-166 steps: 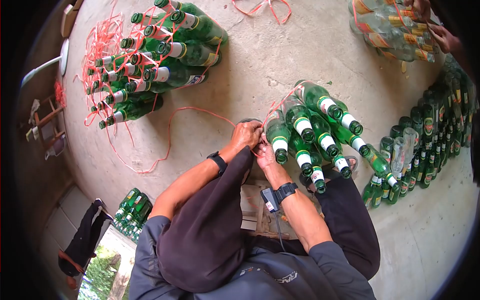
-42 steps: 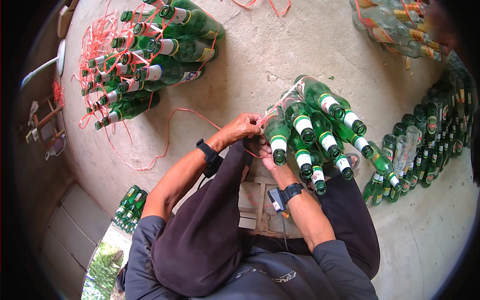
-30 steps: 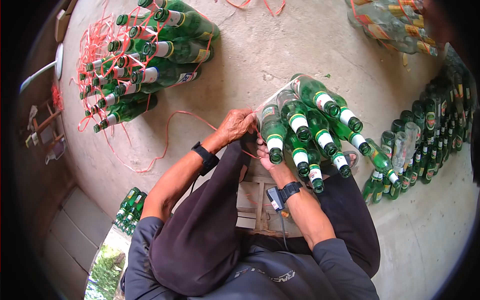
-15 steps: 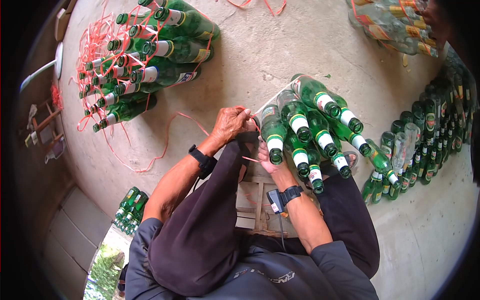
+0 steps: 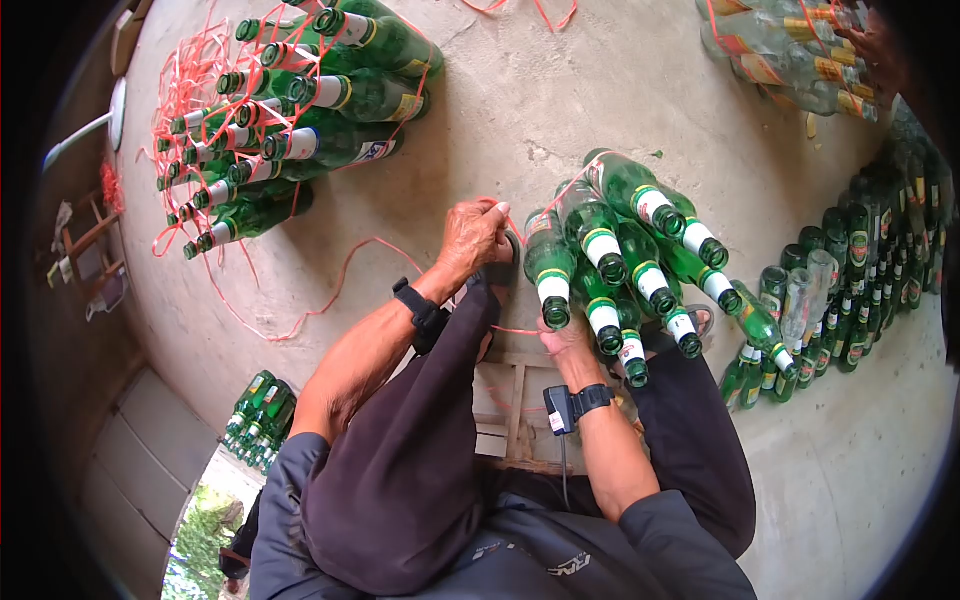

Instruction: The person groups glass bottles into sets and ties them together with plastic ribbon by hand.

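Observation:
A cluster of green bottles (image 5: 601, 244) with white neck labels stands between my feet, necks toward me. Red plastic strapping (image 5: 572, 186) runs around the far side of the cluster to my left hand (image 5: 478, 236), whose fingers are pinched on it. My right hand (image 5: 568, 336) is low at the near left side of the cluster, under the bottle necks; its fingers are mostly hidden behind the bottles. A strand of the strap passes beside it. The loose tail of the strap curves over the floor to the left.
Strapped green bottles (image 5: 370, 95) stand at the upper left, clear bottles (image 5: 790, 60) at the upper right beside another person's hand (image 5: 872, 45). Rows of bottles (image 5: 858, 245) line the right. More bottles (image 5: 262, 410) are at the lower left.
My left hand has moved slightly up and left, and the strap has shifted against the bottles. My right hand has moved down and right, further under the bottle necks.

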Tool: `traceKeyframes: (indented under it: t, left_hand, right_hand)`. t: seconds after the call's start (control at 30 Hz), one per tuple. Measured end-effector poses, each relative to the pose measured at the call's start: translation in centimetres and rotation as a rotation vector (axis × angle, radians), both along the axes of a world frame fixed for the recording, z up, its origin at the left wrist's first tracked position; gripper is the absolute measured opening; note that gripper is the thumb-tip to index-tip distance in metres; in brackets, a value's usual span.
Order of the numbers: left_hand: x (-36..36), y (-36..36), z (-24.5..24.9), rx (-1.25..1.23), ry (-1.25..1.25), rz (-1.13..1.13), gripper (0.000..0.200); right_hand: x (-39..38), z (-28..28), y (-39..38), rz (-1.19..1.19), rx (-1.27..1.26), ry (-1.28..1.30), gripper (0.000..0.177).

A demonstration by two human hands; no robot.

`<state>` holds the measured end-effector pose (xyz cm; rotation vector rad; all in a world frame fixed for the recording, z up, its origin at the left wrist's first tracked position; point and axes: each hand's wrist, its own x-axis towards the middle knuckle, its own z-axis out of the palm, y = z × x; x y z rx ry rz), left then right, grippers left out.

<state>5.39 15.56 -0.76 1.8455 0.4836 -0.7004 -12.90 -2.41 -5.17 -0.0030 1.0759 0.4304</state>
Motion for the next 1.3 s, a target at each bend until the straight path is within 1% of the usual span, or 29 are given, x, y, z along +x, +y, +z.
traceKeyframes:
  t: [0.03, 0.07, 0.13, 0.17, 0.2, 0.23, 0.27, 0.3, 0.37, 0.4, 0.43, 0.5, 0.53, 0.57, 0.63, 0.67, 0.73, 0.83, 0.87, 0.93, 0.97, 1.0, 1.03, 1.07, 1.1, 1.13, 1.17, 1.23, 1.3]
  left_hand:
    - [0.1, 0.1, 0.2, -0.039, -0.015, 0.044, 0.032]
    - [0.0, 0.2, 0.7, -0.133, 0.155, 0.156, 0.031]
    - [-0.3, 0.4, 0.2, -0.201, 0.168, 0.194, 0.031]
    - [-0.3, 0.4, -0.2, -0.267, 0.183, 0.233, 0.031]
    - [-0.2, 0.3, -0.2, -0.276, 0.181, 0.229, 0.031]
    - [0.0, 0.0, -0.2, -0.297, 0.155, 0.211, 0.030]
    - [0.5, -0.2, -0.2, -0.320, 0.122, 0.191, 0.030]
    - [0.9, -0.1, -0.6, -0.332, 0.111, 0.185, 0.030]
    - [0.5, 0.1, -2.4, -0.679, 0.419, 0.392, 0.027]
    - [0.2, -0.5, -3.2, -0.702, 0.433, 0.528, 0.025]
    - [0.7, -1.1, -2.9, -0.713, 0.435, 0.518, 0.025]
    - [1.2, -1.7, -1.9, -0.621, 0.463, 0.573, 0.020]
    - [1.3, -2.1, -1.8, -0.625, 0.471, 0.602, 0.014]
    - [1.5, -2.3, -2.1, -0.624, 0.472, 0.604, 0.014]
    - [1.8, -2.5, -3.2, -0.559, 0.410, 0.572, 0.013]
    - [2.3, -2.3, -3.3, -0.561, 0.405, 0.572, 0.013]
    - [2.6, -1.8, -3.3, -0.462, 0.419, 0.466, 0.014]
    - [2.8, -1.9, -2.6, -0.374, 0.394, 0.502, 0.016]
    - [2.8, -2.0, -2.4, -0.369, 0.392, 0.503, 0.016]
    - [2.8, -2.3, -2.1, -0.410, 0.392, 0.374, 0.018]
    - [3.0, -2.6, -2.3, -0.408, 0.393, 0.379, 0.018]
    - [3.3, -3.0, -2.4, -0.424, 0.387, 0.338, 0.019]
    - [3.3, -3.4, -2.4, -0.441, 0.383, 0.298, 0.021]
    - [3.2, -3.5, -2.4, -0.474, 0.335, 0.215, 0.022]
    - [3.4, -3.5, -2.3, -0.473, 0.338, 0.219, 0.022]
    - [3.8, -3.6, -2.4, -0.408, 0.324, 0.191, 0.023]
    - [4.0, -3.8, -2.5, -0.347, 0.312, 0.160, 0.023]
    - [4.5, -3.3, -2.6, -0.386, 0.337, 0.195, 0.023]
    - [4.2, -3.3, -2.5, -0.355, 0.373, 0.232, 0.024]
  right_hand:
    - [-0.5, -0.7, -0.2, -0.076, 0.161, -0.193, 0.013]
    - [-0.6, -1.7, -0.3, -0.074, 0.159, -0.203, 0.013]
    - [-1.9, -3.6, -0.4, -0.166, 0.098, -0.062, 0.016]
    - [-2.4, -4.9, -0.3, -0.169, 0.092, -0.067, 0.016]
    - [-3.6, -6.8, -0.5, -0.146, 0.130, -0.152, 0.018]
    - [-3.5, -7.0, -0.6, -0.121, 0.166, -0.236, 0.020]
    - [-3.5, -7.0, -0.6, -0.126, 0.156, -0.275, 0.019]
    - [-3.3, -6.9, -0.6, -0.078, 0.171, -0.234, 0.019]
    - [-4.4, -8.5, 0.0, 0.458, -0.385, -0.119, 0.020]
    - [-3.6, -7.2, 0.4, 0.372, -0.320, -0.067, 0.020]
    - [-3.5, -6.6, 0.6, 0.166, -0.192, -0.126, 0.018]
    - [-2.6, -6.4, 1.2, 0.186, -0.281, -0.048, 0.016]
    - [-2.2, -5.7, 1.0, 0.046, -0.177, -0.083, 0.017]
    - [-1.8, -4.9, 1.1, 0.048, -0.177, -0.080, 0.017]
    - [0.4, -1.8, 1.9, 0.227, -0.460, -0.029, 0.009]
    - [1.0, -1.0, 1.5, 0.228, -0.462, -0.034, 0.009]
    - [1.2, 0.5, 0.8, 0.378, -0.398, -0.134, 0.012]
    - [2.2, 2.2, 1.2, 0.338, -0.405, -0.086, 0.016]
    - [2.2, 2.9, 1.2, 0.212, -0.386, -0.015, 0.016]
    - [1.7, 2.1, 1.2, 0.216, -0.376, -0.015, 0.015]
    - [1.4, 1.7, 1.0, 0.224, -0.372, -0.011, 0.014]
    - [2.5, 3.3, 0.5, 0.290, -0.368, -0.078, 0.014]
    - [2.4, 3.1, 0.6, 0.295, -0.368, -0.071, 0.014]
    - [2.4, 3.0, 0.9, 0.321, -0.452, -0.072, 0.013]
    - [2.1, 2.5, 1.1, 0.347, -0.535, -0.075, 0.013]
    - [1.7, 2.2, 1.1, 0.288, -0.513, -0.065, 0.013]
    - [1.5, 1.8, 0.7, 0.305, -0.441, -0.084, 0.015]
    - [2.2, 2.2, 0.6, 0.352, -0.452, -0.042, 0.020]
    - [2.7, 2.5, 0.6, 0.352, -0.480, -0.037, 0.024]
